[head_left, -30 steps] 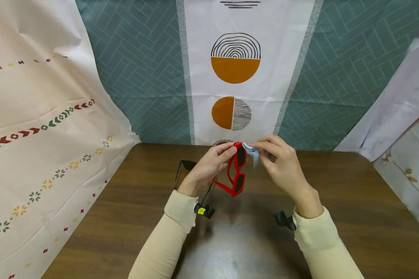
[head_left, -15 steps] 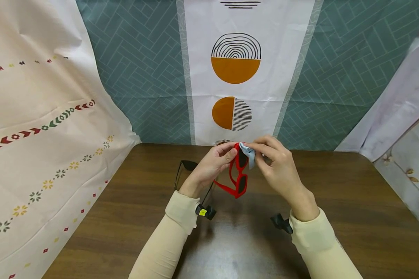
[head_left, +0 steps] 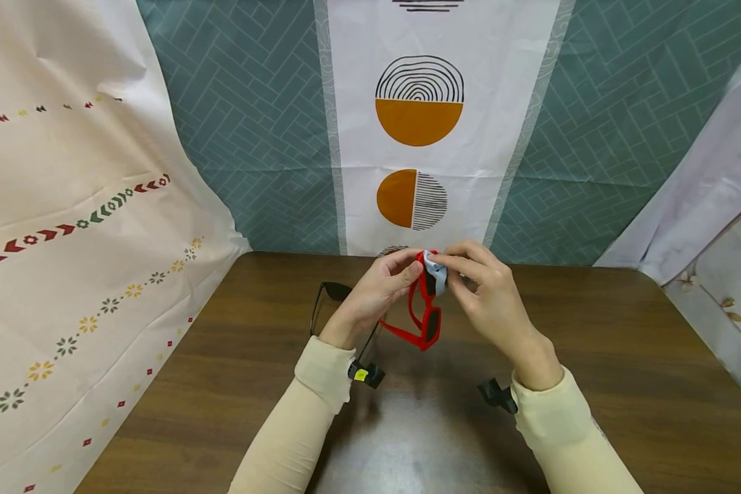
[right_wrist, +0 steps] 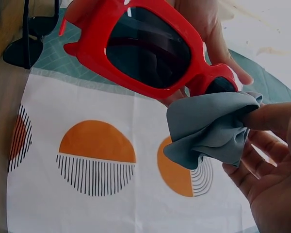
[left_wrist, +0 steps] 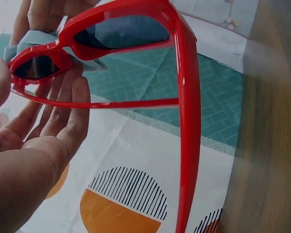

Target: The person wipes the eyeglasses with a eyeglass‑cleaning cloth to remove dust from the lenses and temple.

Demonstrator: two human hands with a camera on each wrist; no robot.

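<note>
Red-framed sunglasses (head_left: 431, 328) with dark lenses hang sideways above the table, temples unfolded toward the left. My left hand (head_left: 379, 291) pinches them at the upper end, thumb on the frame, as the left wrist view (left_wrist: 39, 145) also shows of the hand. A light blue-grey cloth (right_wrist: 208, 128) is pinched in my right hand (head_left: 490, 291), which holds it against the upper lens. In the right wrist view the cloth covers part of that lens, while the other lens (right_wrist: 148, 48) is uncovered.
Black sunglasses (head_left: 336, 291) lie on the brown wooden table (head_left: 234, 384), partly hidden behind my left hand and wrist. A patterned curtain (head_left: 272, 137) hangs behind the table's far edge, with pale cloth (head_left: 86, 226) on the left side.
My right hand has moved the cloth slightly left and over the upper lens. The red sunglasses have shifted a little to the right; the left hand keeps its grip.
</note>
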